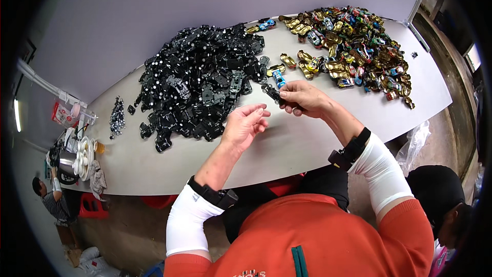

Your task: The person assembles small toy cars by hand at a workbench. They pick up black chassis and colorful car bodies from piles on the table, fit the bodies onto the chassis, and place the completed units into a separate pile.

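Between the thumb and fingers of my right hand [305,98] is a black toy car chassis [270,91], held over the table just past its middle. My left hand [245,125] hovers close by on the left, fingers loosely bent and apart, and I see nothing in it. A big heap of black toy car chassis [200,87] lies beyond my left hand. Just past the held piece lies a blue and white toy car body [279,78], with a gold car body [275,70] behind it.
A pile of gold and multicoloured car bodies [359,51] covers the far right of the table [297,159]. Small shiny parts [117,118] lie at the left. Beyond the left edge are a tray of cups [84,156] and a person [54,202]; another person [435,195] is at my right.
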A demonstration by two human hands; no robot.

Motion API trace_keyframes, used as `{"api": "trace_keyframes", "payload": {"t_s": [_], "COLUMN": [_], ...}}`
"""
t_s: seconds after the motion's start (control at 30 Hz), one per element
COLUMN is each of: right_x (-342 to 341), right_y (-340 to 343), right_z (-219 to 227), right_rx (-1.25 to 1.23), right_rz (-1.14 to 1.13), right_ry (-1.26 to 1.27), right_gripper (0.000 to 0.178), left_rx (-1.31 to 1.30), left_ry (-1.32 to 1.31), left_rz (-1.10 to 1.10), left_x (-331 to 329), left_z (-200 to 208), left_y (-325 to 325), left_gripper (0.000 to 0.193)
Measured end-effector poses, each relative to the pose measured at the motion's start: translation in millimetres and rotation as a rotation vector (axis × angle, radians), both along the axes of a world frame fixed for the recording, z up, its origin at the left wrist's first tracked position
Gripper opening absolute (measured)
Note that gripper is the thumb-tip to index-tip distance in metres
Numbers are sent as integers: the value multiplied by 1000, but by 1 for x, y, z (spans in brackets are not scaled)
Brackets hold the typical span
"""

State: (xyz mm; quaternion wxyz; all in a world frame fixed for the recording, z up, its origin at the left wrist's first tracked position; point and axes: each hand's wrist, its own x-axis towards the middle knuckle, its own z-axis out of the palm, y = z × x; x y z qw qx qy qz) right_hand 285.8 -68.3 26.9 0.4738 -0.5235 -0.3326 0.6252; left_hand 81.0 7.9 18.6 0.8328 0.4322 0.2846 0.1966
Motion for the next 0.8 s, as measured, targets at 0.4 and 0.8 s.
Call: {"api": "trace_keyframes", "payload": {"t_s": [0.4,0.8], "right_x": [-48,15], "right_y": [-6,-3], "right_z": [-12,-10], "right_rx": [-101,123], "right_rz": [-88,-174], "right_ry": [518,-877], "right_gripper": [16,12], "left_rx": [-104,-237], "left_ry": [-251,-427], "left_rz": [89,-34], "left_x": [-1,-19], "left_z": [-6,-21], "left_y": [-10,7], "left_gripper": [18,36]}}
